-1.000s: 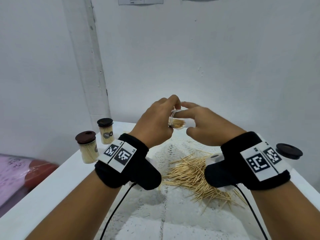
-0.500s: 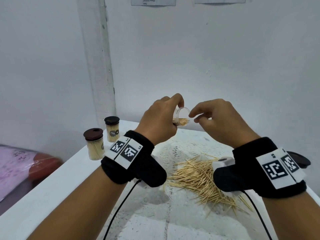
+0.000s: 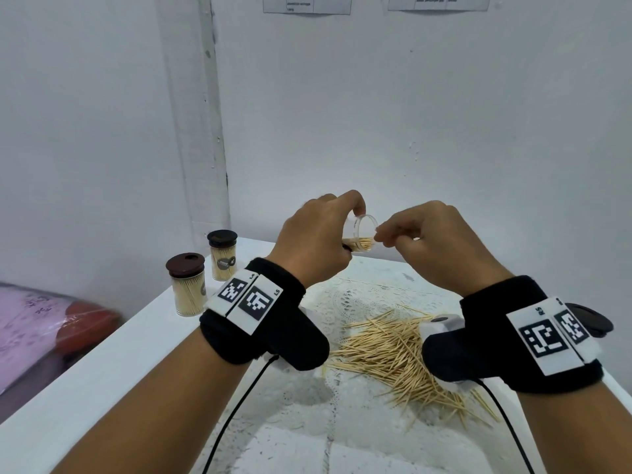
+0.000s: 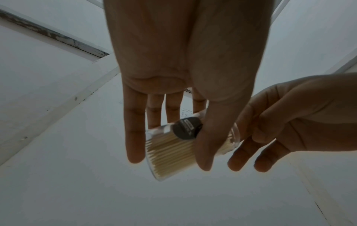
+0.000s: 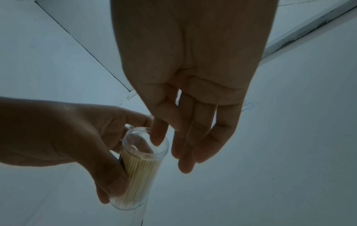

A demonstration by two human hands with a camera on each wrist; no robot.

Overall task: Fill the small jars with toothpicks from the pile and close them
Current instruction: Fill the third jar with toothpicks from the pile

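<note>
My left hand (image 3: pixel 318 241) grips a small clear jar (image 3: pixel 362 234) in the air above the table, tilted with its open mouth toward my right hand (image 3: pixel 427 241). The jar (image 4: pixel 170 152) is partly filled with toothpicks and has no lid. My right thumb and forefinger meet at the rim of the jar (image 5: pixel 141 168); what lies between them is too small to see. The loose toothpick pile (image 3: pixel 393 350) lies on the lace mat below both wrists. A black lid (image 3: pixel 588 319) lies on the table behind my right wrist.
Two closed, full jars (image 3: pixel 186 285) (image 3: pixel 222 256) with dark lids stand at the table's back left corner. The white table's left edge (image 3: pixel 102 364) drops to a pink and red bag (image 3: pixel 27 330). A white wall stands close behind.
My right forefinger, stretched across the jar mouth a second ago, has drawn back and curled against the thumb at the rim. The left hand has kept its hold on the jar.
</note>
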